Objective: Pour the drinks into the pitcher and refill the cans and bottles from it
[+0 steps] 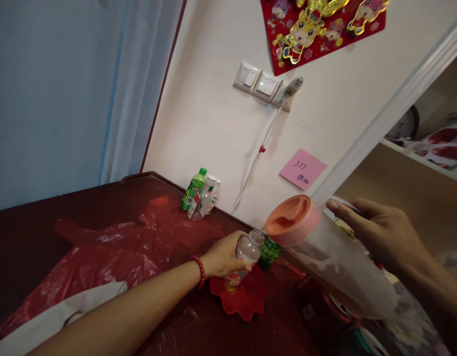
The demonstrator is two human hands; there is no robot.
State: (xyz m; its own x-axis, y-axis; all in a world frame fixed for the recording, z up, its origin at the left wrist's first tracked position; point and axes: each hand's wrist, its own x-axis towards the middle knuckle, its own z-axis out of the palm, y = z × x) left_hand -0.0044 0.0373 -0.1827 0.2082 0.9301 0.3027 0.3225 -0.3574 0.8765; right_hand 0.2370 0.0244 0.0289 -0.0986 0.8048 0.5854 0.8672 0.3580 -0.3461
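Observation:
My left hand [224,257] is wrapped round a clear bottle [250,247] with its mouth uncapped. The bottle stands slightly tilted over a red scalloped dish [243,299]. In my right hand [380,232] is the handle of a large translucent pitcher [335,267] with an orange lid [289,217]. The pitcher is tipped to the left, its spout at the bottle's mouth, and a thin stream of liquid seems to run between them. A green patterned container [270,252] shows partly behind the bottle.
A green-capped bottle [194,190] and clear white-capped bottles [202,198] stand against the wall. Red plastic bags [113,257] spread over the dark red table [24,222]. Cans [372,341] sit at lower right. A white cord [250,168] hangs from the wall socket.

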